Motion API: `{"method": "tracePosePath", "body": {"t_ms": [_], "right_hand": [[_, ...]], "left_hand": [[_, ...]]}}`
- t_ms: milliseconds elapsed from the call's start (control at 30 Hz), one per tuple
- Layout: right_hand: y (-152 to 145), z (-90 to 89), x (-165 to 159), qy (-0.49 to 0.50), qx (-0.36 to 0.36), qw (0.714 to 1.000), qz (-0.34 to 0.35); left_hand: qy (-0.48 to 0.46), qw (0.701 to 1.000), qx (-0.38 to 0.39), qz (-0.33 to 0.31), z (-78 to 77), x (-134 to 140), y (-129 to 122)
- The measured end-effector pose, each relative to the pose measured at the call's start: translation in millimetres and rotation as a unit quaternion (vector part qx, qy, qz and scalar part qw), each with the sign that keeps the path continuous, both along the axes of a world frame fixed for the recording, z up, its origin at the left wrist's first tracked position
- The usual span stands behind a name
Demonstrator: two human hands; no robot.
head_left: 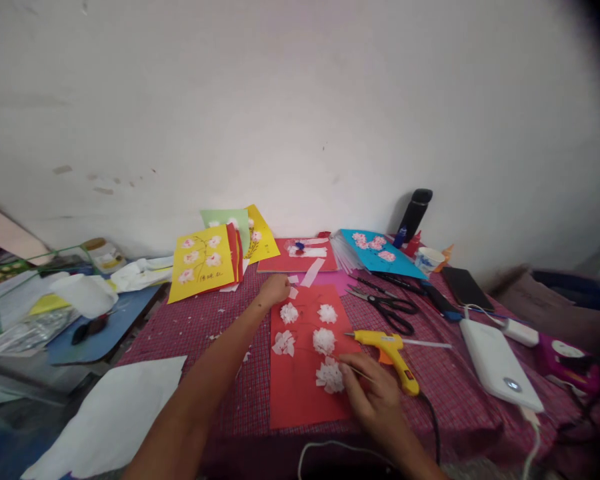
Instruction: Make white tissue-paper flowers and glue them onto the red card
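A red sheet of paper (pixel 295 400) lies in front of me with several ruffled white paper flowers (pixel 324 341) on it and faint dark branch lines. My right hand (pixel 375 393) is closed round a thin light stick (pixel 361 371), beside the lowest right flower (pixel 330 375). At the sheet's top left corner my left hand (pixel 275 290) has its fingers curled, close to small pale paper pieces (pixel 293 293). Whether it grips one of them is hidden. A yellow hot glue gun (pixel 387 343) lies just right of the sheet, its nozzle pointing left at the flowers.
Black scissors (pixel 393 307), a white power bank (pixel 500 363) and a dark phone (pixel 467 288) lie at right. A black bottle (pixel 415 217) and paper cup (pixel 429 259) stand behind. Flower-decorated cards, yellow (pixel 200 263) and blue (pixel 380 252), stand or lie at the back.
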State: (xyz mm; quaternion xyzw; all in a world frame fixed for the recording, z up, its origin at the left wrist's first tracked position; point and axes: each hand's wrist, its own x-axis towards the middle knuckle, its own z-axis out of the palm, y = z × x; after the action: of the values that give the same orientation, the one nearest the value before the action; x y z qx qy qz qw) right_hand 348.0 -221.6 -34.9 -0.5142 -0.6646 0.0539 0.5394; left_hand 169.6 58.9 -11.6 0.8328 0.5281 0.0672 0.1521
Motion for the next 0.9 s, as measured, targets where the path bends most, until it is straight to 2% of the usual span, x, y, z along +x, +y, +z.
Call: {"method": "tracePosePath", "body": {"t_ms": [200, 433, 667, 900], "right_hand": [[1.4, 0.4, 0.5, -0.004, 0.001, 1.000, -0.003], [0.9, 2.6, -0.6, 0.000, 0.001, 1.000, -0.004], [1.1, 0.3, -0.7, 0.008, -0.010, 1.000, -0.012], [1.1, 0.5, 0.0, 0.010, -0.015, 1.000, -0.014]], "left_hand": [[-0.010, 1.000, 0.010, 0.003, -5.0, -2.9, 6.1], [-0.047, 0.999, 0.026, -0.009, -3.1, -0.5, 0.9], [-0.057, 0.998, 0.023, 0.009, -8.2, 5.8, 5.6], [-0.065, 0.997, 0.033, 0.012, -5.8, 0.1, 8.4]]}}
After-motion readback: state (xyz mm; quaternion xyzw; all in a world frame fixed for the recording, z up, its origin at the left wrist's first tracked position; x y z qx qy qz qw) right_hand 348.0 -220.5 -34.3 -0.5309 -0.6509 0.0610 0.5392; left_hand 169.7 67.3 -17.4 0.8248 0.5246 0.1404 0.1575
